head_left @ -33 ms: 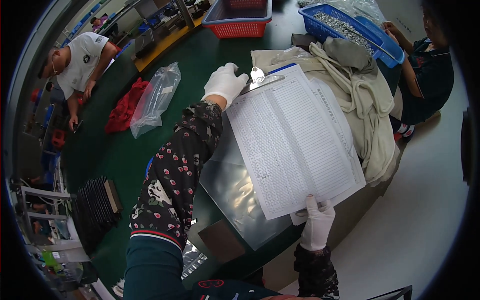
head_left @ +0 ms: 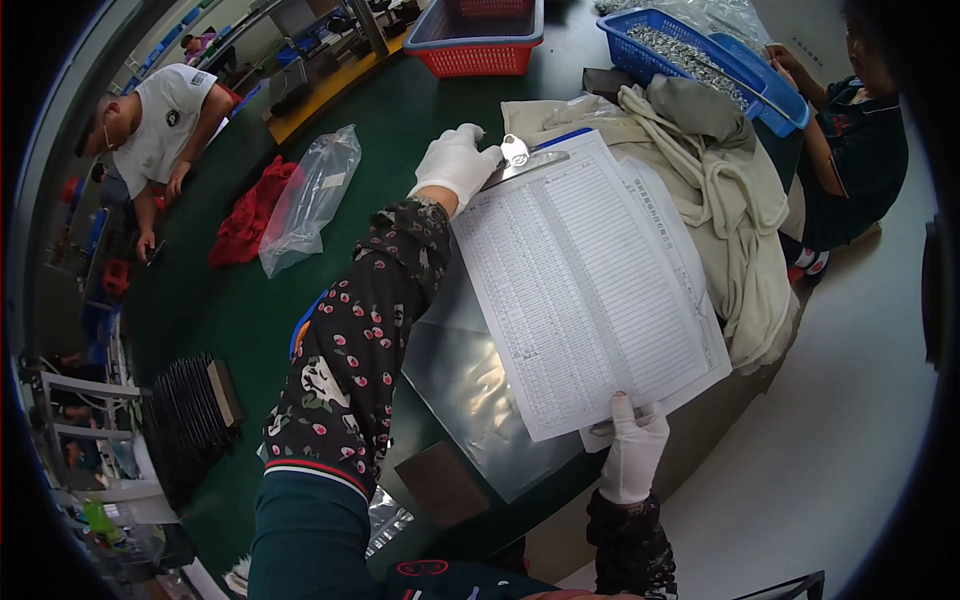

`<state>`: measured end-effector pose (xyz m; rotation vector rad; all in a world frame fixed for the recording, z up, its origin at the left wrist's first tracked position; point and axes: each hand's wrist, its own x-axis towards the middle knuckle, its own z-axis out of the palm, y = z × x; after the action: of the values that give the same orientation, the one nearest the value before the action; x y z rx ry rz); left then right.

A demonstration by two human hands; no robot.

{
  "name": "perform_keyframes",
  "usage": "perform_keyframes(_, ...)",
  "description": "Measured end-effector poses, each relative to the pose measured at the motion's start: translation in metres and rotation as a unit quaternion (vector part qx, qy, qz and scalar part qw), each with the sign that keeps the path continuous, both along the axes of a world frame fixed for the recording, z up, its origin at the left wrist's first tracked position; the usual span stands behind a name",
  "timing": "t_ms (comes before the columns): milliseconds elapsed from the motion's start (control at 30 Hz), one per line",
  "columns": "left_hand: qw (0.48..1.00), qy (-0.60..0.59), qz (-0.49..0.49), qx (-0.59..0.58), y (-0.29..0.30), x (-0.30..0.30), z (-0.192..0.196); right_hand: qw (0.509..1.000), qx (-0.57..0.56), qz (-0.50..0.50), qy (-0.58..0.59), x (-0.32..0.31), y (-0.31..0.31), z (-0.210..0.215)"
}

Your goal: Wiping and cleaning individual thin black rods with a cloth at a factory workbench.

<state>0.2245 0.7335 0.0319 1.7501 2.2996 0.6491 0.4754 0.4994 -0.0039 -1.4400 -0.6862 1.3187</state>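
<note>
A clipboard with a metal clip (head_left: 515, 152) and a blue top edge lies tilted before me, bearing printed, ruled paper sheets (head_left: 590, 290). My left hand (head_left: 456, 165), in a white glove, is closed on the clipboard's upper left corner beside the clip; some of its fingertips are hidden. At the lower edge, my white-gloved right hand (head_left: 635, 450) pinches the sheets, thumb on top and the other fingers mostly underneath. More sheets stick out on the right. Under the clipboard's left side lies a clear plastic sheet (head_left: 480, 400).
Beige cloth (head_left: 745, 220) is heaped right of the clipboard. Beyond stand a blue basket (head_left: 625, 45) of small metal parts and a red basket (head_left: 480, 62). Red cloth (head_left: 250, 220), a plastic bag (head_left: 315, 200) and black stacked pieces (head_left: 190, 420) lie left. Two people are nearby.
My left hand and sleeve have shifted very slightly to the right. Both hands keep their places on the clipboard and sheets.
</note>
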Motion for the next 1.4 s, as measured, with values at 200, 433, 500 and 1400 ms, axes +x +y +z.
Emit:
perform_keyframes(200,0.977,-0.199,-0.01,-0.07,0.027,0.013,-0.012,1.0,-0.003,-0.001,-0.011,-0.002,-0.003,-0.002)
perform_keyframes(433,0.967,-0.232,-0.004,-0.11,0.035,0.005,-0.007,0.999,-0.03,-0.011,-0.032,-0.003,-0.005,0.0)
perform_keyframes(500,0.97,-0.222,0.03,-0.096,0.037,0.007,-0.007,0.999,-0.013,-0.014,-0.037,-0.002,-0.011,-0.009)
perform_keyframes(1400,0.927,-0.345,-0.117,-0.092,-0.267,-0.083,0.124,0.974,0.108,0.192,-0.061,0.035,-0.055,0.018)
